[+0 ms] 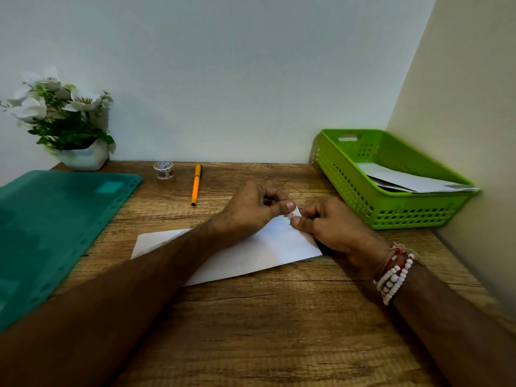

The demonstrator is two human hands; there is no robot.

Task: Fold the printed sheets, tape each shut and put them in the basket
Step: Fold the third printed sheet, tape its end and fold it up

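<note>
A folded white sheet (259, 254) lies on the wooden desk (265, 331), partly under my left forearm. My left hand (251, 208) and my right hand (332, 224) meet at its far right corner. Both pinch a small patterned piece of tape (290, 215) against the paper's edge. The roll of patterned tape (164, 170) stands at the back of the desk. At the right, against the wall, the green basket (349, 180) holds folded white sheets (413, 181).
A green plastic folder (53, 227) covers the desk's left side. An orange pen (196, 184) lies beside the tape roll. A white pot of flowers (83, 157) stands in the back left corner. Walls close off the back and right.
</note>
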